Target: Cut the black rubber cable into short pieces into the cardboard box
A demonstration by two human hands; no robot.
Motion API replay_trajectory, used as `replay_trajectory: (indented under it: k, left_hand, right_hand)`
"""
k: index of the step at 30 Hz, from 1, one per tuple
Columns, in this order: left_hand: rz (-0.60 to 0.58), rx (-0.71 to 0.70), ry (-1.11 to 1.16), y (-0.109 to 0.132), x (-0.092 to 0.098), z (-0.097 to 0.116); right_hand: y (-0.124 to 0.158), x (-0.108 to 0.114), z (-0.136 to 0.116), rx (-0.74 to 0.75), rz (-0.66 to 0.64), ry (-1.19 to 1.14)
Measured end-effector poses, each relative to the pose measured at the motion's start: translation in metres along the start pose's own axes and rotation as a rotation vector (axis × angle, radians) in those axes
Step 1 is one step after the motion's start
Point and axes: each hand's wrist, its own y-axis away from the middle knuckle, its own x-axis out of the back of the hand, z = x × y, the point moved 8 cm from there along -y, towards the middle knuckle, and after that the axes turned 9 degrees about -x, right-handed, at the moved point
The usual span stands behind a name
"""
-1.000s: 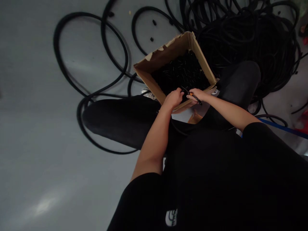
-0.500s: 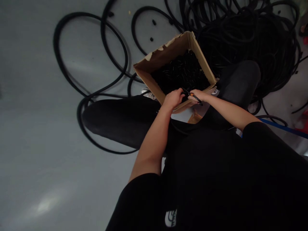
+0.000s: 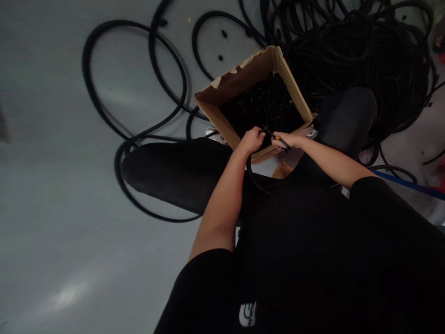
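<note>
Over the near edge of an open cardboard box point(image 3: 212, 116), my left hand point(image 3: 253, 140) is closed around a black hose point(image 3: 251, 172), which runs down from the hand toward my lap. My right hand point(image 3: 284, 139) grips a pair of scissors point(image 3: 277, 137) with black and orange handles. The tool's blades point up and left, close to my left fingers and the hose end. Many short black pieces point(image 3: 264, 102) fill the lower part of the box. How the blades sit against the hose is too small to tell.
A large heap of coiled black hose point(image 3: 361, 60) lies at the upper right. Loose hose loops point(image 3: 85, 69) spread over the grey floor point(image 3: 52, 185) on the left, passing around my bent leg point(image 3: 174, 174). Small black bits point(image 3: 224, 34) are scattered beyond the box.
My left hand has shifted slightly left, and the scissor blades now show in the gap between my hands. The whole view has moved a little.
</note>
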Motion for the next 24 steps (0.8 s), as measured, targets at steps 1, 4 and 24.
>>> replay_trajectory:
  k: [1,4,24]
  left_hand:
    - [-0.003,-0.016,0.011,0.0,-0.002,0.0]
    - [-0.004,-0.06,0.033,-0.002,-0.006,0.0]
    - [0.069,-0.085,-0.03,-0.004,0.001,-0.011]
  right_hand:
    - [-0.001,-0.001,-0.001,0.015,-0.006,-0.005]
    - [-0.002,-0.001,-0.002,0.044,-0.01,0.007]
    - [0.0,0.024,-0.008,0.092,0.222,0.262]
